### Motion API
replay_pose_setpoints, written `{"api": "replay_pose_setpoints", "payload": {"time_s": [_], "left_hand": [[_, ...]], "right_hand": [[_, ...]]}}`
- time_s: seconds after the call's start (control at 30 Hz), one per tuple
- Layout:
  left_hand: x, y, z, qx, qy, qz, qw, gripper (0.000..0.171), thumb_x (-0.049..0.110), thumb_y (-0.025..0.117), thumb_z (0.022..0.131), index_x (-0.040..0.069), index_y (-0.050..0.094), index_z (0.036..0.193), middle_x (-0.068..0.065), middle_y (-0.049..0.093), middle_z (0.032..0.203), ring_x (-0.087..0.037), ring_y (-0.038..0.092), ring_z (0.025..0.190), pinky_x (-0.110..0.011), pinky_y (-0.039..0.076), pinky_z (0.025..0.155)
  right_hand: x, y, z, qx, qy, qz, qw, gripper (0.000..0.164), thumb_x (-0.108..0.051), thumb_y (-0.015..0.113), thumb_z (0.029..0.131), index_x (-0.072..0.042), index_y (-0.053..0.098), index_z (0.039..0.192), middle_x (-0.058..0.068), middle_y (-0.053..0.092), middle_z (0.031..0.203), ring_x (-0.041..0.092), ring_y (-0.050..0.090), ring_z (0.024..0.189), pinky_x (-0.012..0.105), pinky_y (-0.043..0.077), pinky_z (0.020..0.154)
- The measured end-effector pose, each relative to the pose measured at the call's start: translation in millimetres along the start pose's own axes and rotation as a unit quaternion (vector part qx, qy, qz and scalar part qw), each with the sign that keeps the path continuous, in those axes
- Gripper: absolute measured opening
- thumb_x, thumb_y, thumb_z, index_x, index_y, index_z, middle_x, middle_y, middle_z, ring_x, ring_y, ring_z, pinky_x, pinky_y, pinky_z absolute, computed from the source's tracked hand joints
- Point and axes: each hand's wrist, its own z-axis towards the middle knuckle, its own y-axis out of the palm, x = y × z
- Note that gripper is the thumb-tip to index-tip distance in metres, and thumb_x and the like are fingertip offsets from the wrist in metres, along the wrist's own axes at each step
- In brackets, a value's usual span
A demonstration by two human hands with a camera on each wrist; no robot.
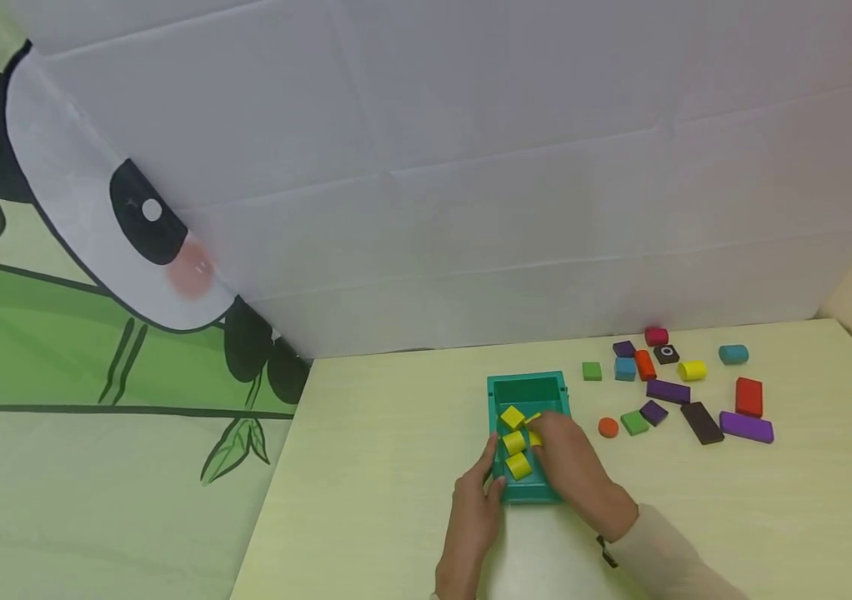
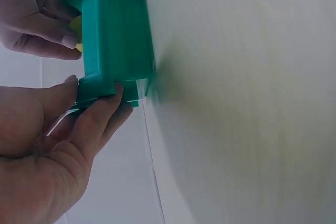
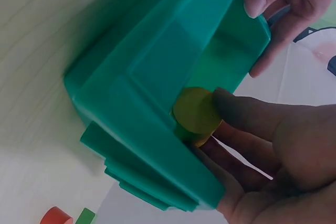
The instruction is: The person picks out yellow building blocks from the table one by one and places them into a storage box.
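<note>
A teal green plastic bin [image 1: 531, 500] stands on the table. My left hand [image 1: 474, 510] grips its left edge, the thumb on one side of the rim and the fingers round the other, as the left wrist view shows. Over the bin's right side reaches my right hand [image 1: 574, 468]. Between its thumb and fingers it pinches a yellow cylinder block [image 3: 197, 111], low inside the bin by the wall. Beside it in the bin lie a yellow block [image 1: 512, 417] with a squarish face and two more yellow cylinders [image 1: 513, 442]. The right fingers partly hide the bin's right wall.
Loose blocks are scattered right of the bin: an orange disc [image 1: 608, 427], green squares [image 1: 634, 422], a dark bar [image 1: 702, 422], purple bars [image 1: 746, 427], a red block [image 1: 749, 397], a yellow cylinder [image 1: 692, 371] and a blue cylinder [image 1: 734, 354]. A white cloth [image 1: 471, 208] hangs behind the table.
</note>
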Motion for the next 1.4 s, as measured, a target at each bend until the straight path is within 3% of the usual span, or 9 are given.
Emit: {"api": "replay_pose_setpoints", "payload": {"time_s": [0.27,0.63,0.9,1.17,1.4], "left_hand": [[-2.2,1.0,0.6,0.004,0.012,0.001,0.9999,0.063,0.004,0.056,0.089,0.032,0.031,0.14,0.006,0.038,0.137,-0.011,0.032,0.122,-0.041,0.034,0.102],[-3.3,1.3,0.8,0.004,-0.001,0.008,1.0,0.063,0.007,0.056,0.09,0.036,0.029,0.14,0.009,0.036,0.137,-0.009,0.031,0.122,-0.039,0.034,0.102],[-4.4,1.2,0.7,0.003,0.01,0.005,0.9999,0.063,0.006,0.056,0.09,0.034,0.03,0.14,0.007,0.037,0.137,-0.01,0.032,0.122,-0.039,0.034,0.102],[-4.2,2.3,0.6,0.003,0.008,0.009,0.9999,0.063,0.007,0.057,0.089,0.033,0.03,0.14,0.009,0.037,0.136,-0.008,0.032,0.121,-0.037,0.035,0.102],[-2.4,1.8,1.5,0.002,0.009,0.013,0.9999,0.063,0.006,0.057,0.089,0.033,0.03,0.14,0.011,0.036,0.136,-0.007,0.032,0.121,-0.037,0.035,0.102]], "right_hand": [[2.6,9.1,1.1,-0.004,-0.015,-0.014,1.0,0.027,0.002,0.072,0.072,0.001,0.062,0.097,0.01,0.061,0.091,0.021,0.052,0.079,0.04,0.053,0.075],[2.6,16.4,5.2,-0.007,-0.028,-0.044,0.999,0.023,0.005,0.07,0.071,-0.001,0.063,0.092,0.006,0.058,0.082,0.018,0.047,0.071,0.034,0.052,0.066],[0.7,20.6,7.0,0.008,-0.043,-0.062,0.997,0.015,0.009,0.063,0.075,-0.001,0.063,0.086,0.005,0.054,0.076,0.016,0.043,0.065,0.03,0.048,0.058],[-1.5,23.4,9.0,-0.019,-0.021,-0.068,0.997,0.016,0.008,0.066,0.075,0.0,0.064,0.089,0.007,0.048,0.082,0.017,0.043,0.065,0.027,0.049,0.057],[-1.1,26.5,10.3,-0.019,-0.012,-0.064,0.998,0.013,0.008,0.065,0.076,-0.001,0.062,0.085,0.008,0.044,0.083,0.017,0.041,0.062,0.025,0.045,0.052]]}}
